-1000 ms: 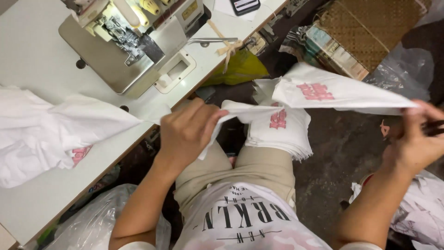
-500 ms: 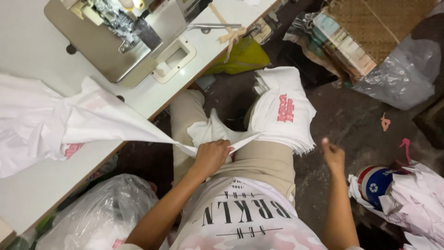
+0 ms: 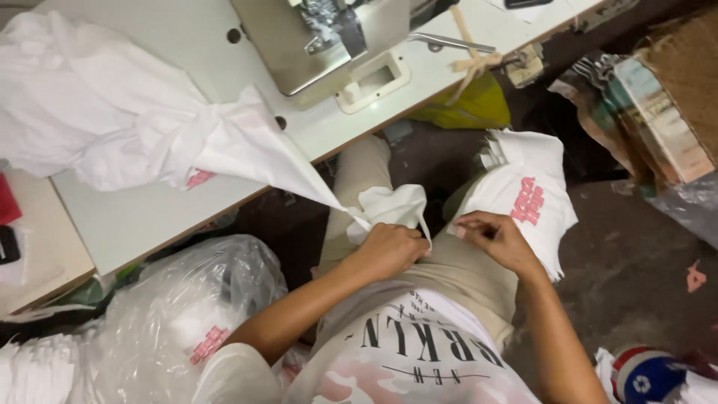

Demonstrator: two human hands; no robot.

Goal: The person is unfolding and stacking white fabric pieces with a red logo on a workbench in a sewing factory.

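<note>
The left hand (image 3: 389,251) is closed around a bunched end of the white cloth (image 3: 247,153), which trails from the sewing machine (image 3: 321,37) table to the lap; light and limp, best gripped bunched, while the right hand (image 3: 493,239) pinches the stack (image 3: 523,187).

Sewing machine (image 3: 329,37), white table (image 3: 134,217), clear plastic bag (image 3: 187,307)

The only view comes from the camera on my head, looking steeply down and close over my lap. The white table (image 3: 149,217) fills the far left, the dark floor (image 3: 636,262) the right, my chest the near edge.
</note>
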